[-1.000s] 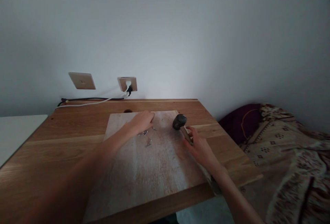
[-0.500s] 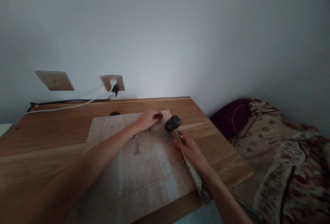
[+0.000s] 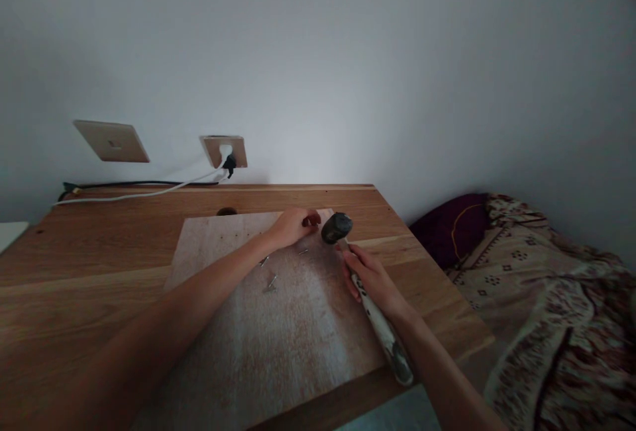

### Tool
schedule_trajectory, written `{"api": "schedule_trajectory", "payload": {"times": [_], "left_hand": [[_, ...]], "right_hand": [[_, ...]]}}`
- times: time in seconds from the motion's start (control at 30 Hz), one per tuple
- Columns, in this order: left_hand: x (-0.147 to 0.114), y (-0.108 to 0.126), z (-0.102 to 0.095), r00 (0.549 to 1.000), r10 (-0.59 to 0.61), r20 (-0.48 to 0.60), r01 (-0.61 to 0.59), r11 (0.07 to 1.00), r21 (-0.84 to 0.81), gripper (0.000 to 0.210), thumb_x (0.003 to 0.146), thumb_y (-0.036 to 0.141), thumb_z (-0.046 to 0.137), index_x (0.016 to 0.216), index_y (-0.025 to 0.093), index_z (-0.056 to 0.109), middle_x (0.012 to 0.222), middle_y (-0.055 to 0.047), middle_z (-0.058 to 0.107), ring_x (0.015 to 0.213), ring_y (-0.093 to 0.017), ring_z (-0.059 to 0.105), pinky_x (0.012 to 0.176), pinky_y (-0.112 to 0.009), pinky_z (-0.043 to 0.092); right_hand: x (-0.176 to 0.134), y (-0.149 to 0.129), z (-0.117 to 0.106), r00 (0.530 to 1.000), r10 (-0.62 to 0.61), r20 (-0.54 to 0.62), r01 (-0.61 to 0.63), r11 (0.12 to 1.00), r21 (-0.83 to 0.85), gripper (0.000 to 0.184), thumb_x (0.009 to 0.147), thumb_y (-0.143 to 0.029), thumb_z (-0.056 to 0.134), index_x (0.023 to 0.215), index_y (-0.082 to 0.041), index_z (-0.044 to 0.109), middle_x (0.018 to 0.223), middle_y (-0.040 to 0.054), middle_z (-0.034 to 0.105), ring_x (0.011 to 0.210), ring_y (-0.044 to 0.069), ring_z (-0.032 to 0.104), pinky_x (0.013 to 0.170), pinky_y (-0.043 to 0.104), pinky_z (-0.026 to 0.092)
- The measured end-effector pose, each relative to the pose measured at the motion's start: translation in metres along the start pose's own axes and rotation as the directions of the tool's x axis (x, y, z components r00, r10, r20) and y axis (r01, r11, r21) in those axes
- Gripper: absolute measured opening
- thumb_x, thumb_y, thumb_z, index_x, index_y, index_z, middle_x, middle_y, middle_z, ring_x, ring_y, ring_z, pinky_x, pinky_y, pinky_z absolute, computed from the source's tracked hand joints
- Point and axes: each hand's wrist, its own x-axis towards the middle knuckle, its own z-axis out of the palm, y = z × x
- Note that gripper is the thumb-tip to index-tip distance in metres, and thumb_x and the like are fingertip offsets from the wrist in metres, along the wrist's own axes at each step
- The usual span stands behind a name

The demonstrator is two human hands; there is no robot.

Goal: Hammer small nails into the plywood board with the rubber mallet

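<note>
Head view, dim light. I see the right hand [image 3: 372, 279] wrapped around the wooden handle of a hammer [image 3: 365, 288], gripping just below the head; the dark hammer head sits at centre frame, slightly right, low over the far edge of a pale board [image 3: 278, 332], and the handle runs down toward the lower right, its worn end sticking out past the wrist. The left hand [image 3: 294, 226] reaches in from the lower left, arm lying diagonally across the board, and its fingertips are pinched together just left of the hammer head. Something small and dark shows between them, too small for me to tell what it is. Hammer head and left fingertips are just beside each other; I cannot tell whether they touch. Loose nails [image 3: 271, 281] lie on the board below the left wrist, one pair near mid-board, one single nearer the hammer. The board rests flat on a wooden table [image 3: 99, 265] that fills the lower left of the frame. Upper left, on the wall: a blank plate [image 3: 112, 141] and a socket [image 3: 223, 151] with a white cable [image 3: 139, 194] trailing left along the table's back edge. Right of frame: a patterned blanket [image 3: 546, 298] and a dark maroon cushion [image 3: 452, 229].
</note>
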Motion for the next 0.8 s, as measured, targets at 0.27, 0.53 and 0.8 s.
{"api": "schedule_trajectory", "payload": {"times": [0.27,0.53,0.8], "left_hand": [[-0.001,-0.005,0.002,0.999,0.011,-0.047,-0.016,0.993,-0.114,0.036,0.079,0.013,0.072,0.115,0.015,0.069,0.094,-0.006,0.079,0.08,-0.017,0.072,0.074,-0.027,0.053],[0.0,-0.006,0.004,0.999,-0.017,-0.041,0.011,0.989,-0.15,0.041,0.076,0.007,0.07,0.117,0.014,0.068,0.095,-0.008,0.08,0.084,-0.02,0.075,0.077,-0.029,0.056],[-0.019,0.017,-0.027,0.997,0.08,-0.016,-0.077,0.989,0.128,0.042,0.079,0.018,0.076,0.119,0.012,0.065,0.114,-0.014,0.075,0.099,-0.025,0.073,0.084,-0.035,0.058]], "right_hand": [[0.026,-0.016,0.007,0.997,-0.081,-0.013,0.08,0.996,-0.027,0.038,0.09,-0.061,0.059,0.088,-0.023,0.054,0.059,-0.0077,0.055,0.035,0.009,0.047,0.034,0.023,0.034],[0.027,-0.012,0.02,0.997,-0.053,-0.059,0.052,0.999,-0.012,0.046,0.084,-0.067,0.061,0.087,-0.023,0.053,0.063,-0.008,0.054,0.034,0.007,0.044,0.032,0.022,0.032],[0.018,-0.011,0.015,0.993,-0.081,-0.083,0.083,0.996,0.023,0.049,0.081,-0.07,0.065,0.081,-0.022,0.055,0.059,-0.0073,0.053,0.032,0.007,0.043,0.031,0.022,0.031]]}}
